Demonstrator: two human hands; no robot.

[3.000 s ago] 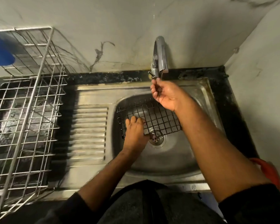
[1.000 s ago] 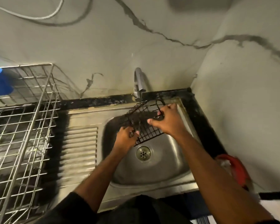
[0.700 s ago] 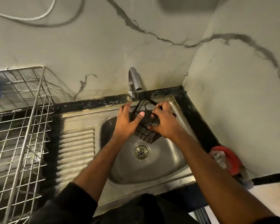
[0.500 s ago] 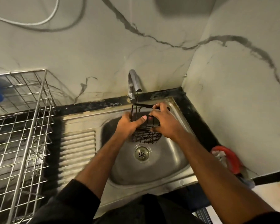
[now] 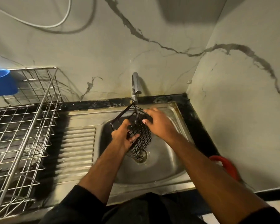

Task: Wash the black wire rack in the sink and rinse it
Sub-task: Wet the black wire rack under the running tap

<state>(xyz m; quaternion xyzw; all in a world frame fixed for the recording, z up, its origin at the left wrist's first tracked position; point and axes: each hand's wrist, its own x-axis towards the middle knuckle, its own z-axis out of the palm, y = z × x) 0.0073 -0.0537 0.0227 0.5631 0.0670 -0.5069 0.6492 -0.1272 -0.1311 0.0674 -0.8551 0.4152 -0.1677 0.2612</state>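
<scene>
Rack [image 5: 140,135], black wire, grid-patterned: held tilted above the sink [image 5: 160,167] bowl, its upper corner just under the tap [image 5: 135,88] spout, its lower end hanging over the drain [image 5: 141,156]. Whether that lower end touches the drain cannot be told.

Left hand [image 5: 124,138]: grips the rack's left edge, fingers curled through the wire, thumb lying across the mesh.

Right hand [image 5: 158,125]: at the rack's upper right part, thumb on the mesh, fingers curved over the top; motion blur hides the exact grip. Hands sit close together, one on each side of the rack.

Sink: stainless steel, round-cornered bowl, ribbed draining board [image 5: 78,147] to its left, black counter edging along the back and right side.

Tap: chrome, curved, rising from the back rim against the wall. No clear stream can be made out.

Dish rack [image 5: 23,126]: large, silver wire, standing left of the draining board, with a blue cup [image 5: 2,84] hanging at its upper back corner.

Red object [image 5: 226,165]: partly visible at the right counter edge behind the right forearm; what it is cannot be told.

Wall: pale marble-look panels with dark veins; a white cable [image 5: 44,25] loops across the upper left.

Sleeves: dark, both arms.
</scene>
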